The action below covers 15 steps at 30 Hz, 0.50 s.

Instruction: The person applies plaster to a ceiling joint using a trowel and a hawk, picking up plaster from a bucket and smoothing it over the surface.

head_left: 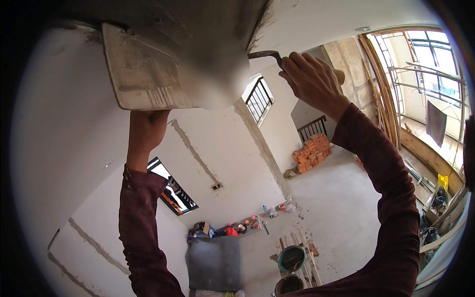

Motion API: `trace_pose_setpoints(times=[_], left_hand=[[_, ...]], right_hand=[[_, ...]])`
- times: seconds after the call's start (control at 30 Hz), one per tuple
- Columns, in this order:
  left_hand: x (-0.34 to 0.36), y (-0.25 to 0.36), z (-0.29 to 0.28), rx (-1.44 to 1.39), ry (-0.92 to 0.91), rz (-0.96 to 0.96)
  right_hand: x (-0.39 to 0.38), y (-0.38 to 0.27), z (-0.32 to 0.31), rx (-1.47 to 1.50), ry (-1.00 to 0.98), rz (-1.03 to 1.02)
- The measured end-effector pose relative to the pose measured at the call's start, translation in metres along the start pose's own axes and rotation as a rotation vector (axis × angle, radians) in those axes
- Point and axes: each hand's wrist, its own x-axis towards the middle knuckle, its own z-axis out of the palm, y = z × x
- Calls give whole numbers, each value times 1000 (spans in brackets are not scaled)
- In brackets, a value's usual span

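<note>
My left hand [148,129] is raised under a flat plasterer's hawk [141,74], its fingers closed round a grip hidden beneath the board. Grey smears and drips mark the hawk's face. My right hand [312,79] is wrapped round the wooden handle of a trowel [265,53] with a bent metal neck. The trowel's blade is lost behind a blurred patch, so whether it touches anything cannot be told. Dark grey plaster [163,15] covers the surface overhead, close above the hawk, and ends at a rough edge beside white wall.
Far below, a green bucket [291,258] and a dark bucket [288,285] stand by wooden slats [309,257]. Orange bricks [311,154] are stacked against the far wall. Metal scaffolding [420,69] and upright planks [378,84] are at right. A grey sheet [213,262] lies lower left.
</note>
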Motion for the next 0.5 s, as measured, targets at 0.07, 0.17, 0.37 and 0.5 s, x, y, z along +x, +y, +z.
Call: trace_pose_setpoints(times=[0.07, 0.17, 0.37, 0.5], left_hand=[[2, 7, 6, -107, 32, -46], [5, 5, 7, -96, 8, -82], [11, 7, 8, -212, -13, 13], [10, 8, 7, -252, -34, 36]], right_hand=[[8, -1, -9, -37, -39, -1], [23, -4, -27, -125, -54, -26], [53, -4, -80, -188, -65, -37], [69, 3, -120, -154, -96, -44]])
